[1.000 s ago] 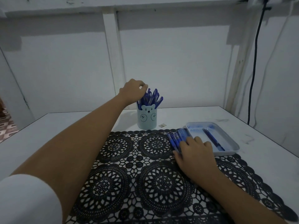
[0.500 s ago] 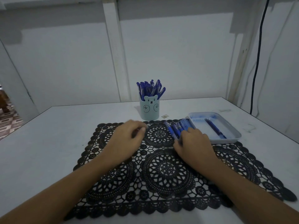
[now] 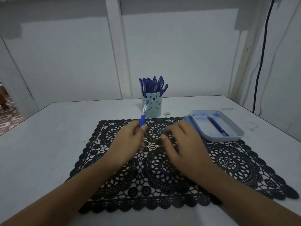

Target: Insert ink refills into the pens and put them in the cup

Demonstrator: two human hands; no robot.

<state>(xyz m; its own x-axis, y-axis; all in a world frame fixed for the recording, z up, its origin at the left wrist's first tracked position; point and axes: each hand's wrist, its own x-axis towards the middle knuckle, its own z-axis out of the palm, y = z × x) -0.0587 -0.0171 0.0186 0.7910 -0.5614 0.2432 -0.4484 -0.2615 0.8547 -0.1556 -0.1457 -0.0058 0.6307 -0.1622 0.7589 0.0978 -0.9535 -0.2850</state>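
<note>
A pale blue bear cup [image 3: 154, 107] stands at the back of the black lace mat [image 3: 171, 162], packed with several blue pens [image 3: 153, 85]. My left hand [image 3: 128, 141] grips a blue pen [image 3: 143, 117] that points up and away, its clear end in front of the cup. My right hand [image 3: 182, 144] hovers over the mat with loosely curled fingers; I see nothing in it. A row of blue pens [image 3: 193, 126] lies behind it against the tray [image 3: 232, 137]. Inside the tray lie dark blue refills [image 3: 217, 126].
The white table [image 3: 48, 144] runs to a wall at the back. A small scrap [image 3: 167, 113] lies right of the cup. A black cable [image 3: 260, 62] hangs down the wall at the right. Floor tiles show past the table's left edge.
My left hand came back from the cup to the mat and now holds a pen upright. My right hand shifted left, off the row of pens.
</note>
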